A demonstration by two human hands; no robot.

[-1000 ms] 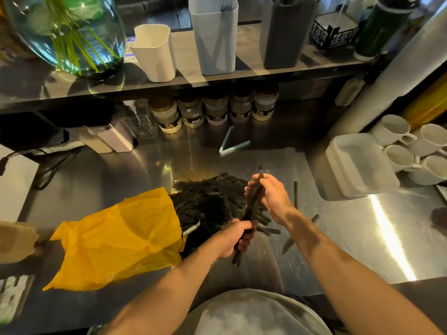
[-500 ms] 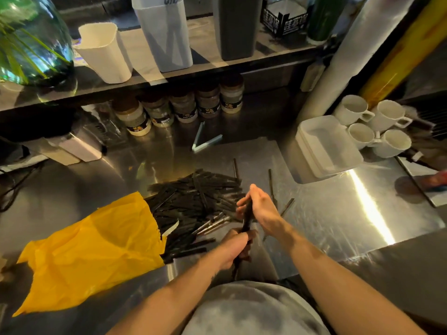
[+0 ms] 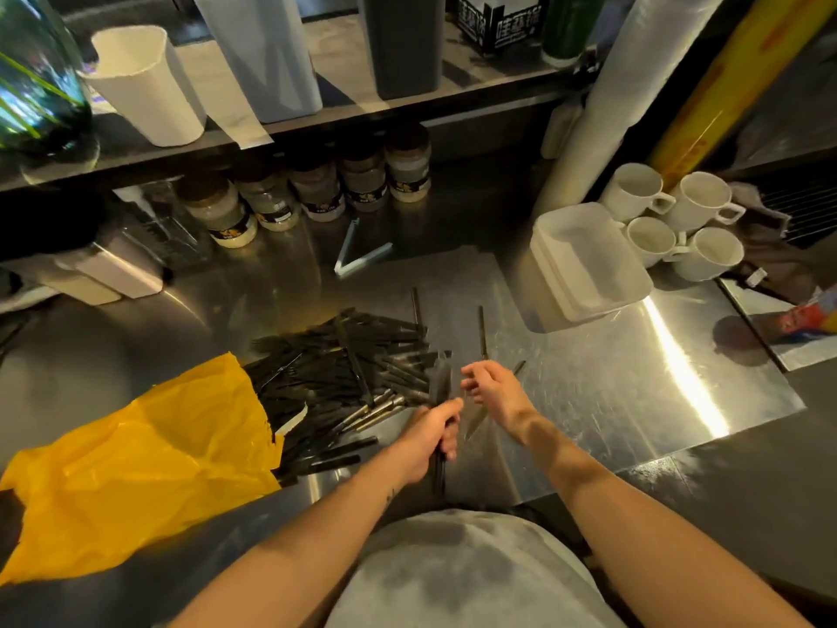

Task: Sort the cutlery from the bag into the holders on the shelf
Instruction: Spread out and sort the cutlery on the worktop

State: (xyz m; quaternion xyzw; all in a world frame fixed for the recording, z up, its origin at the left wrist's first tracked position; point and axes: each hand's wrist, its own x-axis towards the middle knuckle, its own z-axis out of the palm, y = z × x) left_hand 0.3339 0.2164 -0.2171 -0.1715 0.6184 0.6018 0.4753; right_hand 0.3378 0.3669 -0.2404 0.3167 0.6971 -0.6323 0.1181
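Black cutlery [image 3: 344, 355] lies heaped on the steel counter [image 3: 611, 378], spilling from the mouth of the yellow bag [image 3: 136, 469], which lies crumpled at about eight o'clock from the heap. At the heap's four o'clock edge the left hand [image 3: 430, 435] is curled in a fist round a small bundle [image 3: 440, 378] of the dark pieces, held roughly upright with ends showing above and below the fist (whether forks, knives or spoons cannot be told). The right hand [image 3: 493, 392] is just beside the bundle at three o'clock, fingers loosely spread, gripping nothing. Two stray pieces [image 3: 483, 333] lie alone on the steel at twelve o'clock from the hands. Farther out at twelve, pale tongs [image 3: 358, 256] lie open on the counter, with a row of jars [image 3: 317, 188] behind them under the shelf [image 3: 342, 52]. On the shelf stand the white holder [image 3: 149, 88] at eleven o'clock, the pale grey holder [image 3: 267, 61] beside it and the dark holder [image 3: 403, 43] nearer twelve. At two o'clock from the heap, stacked white trays [image 3: 589, 260] sit just beside four white mugs [image 3: 679, 219].
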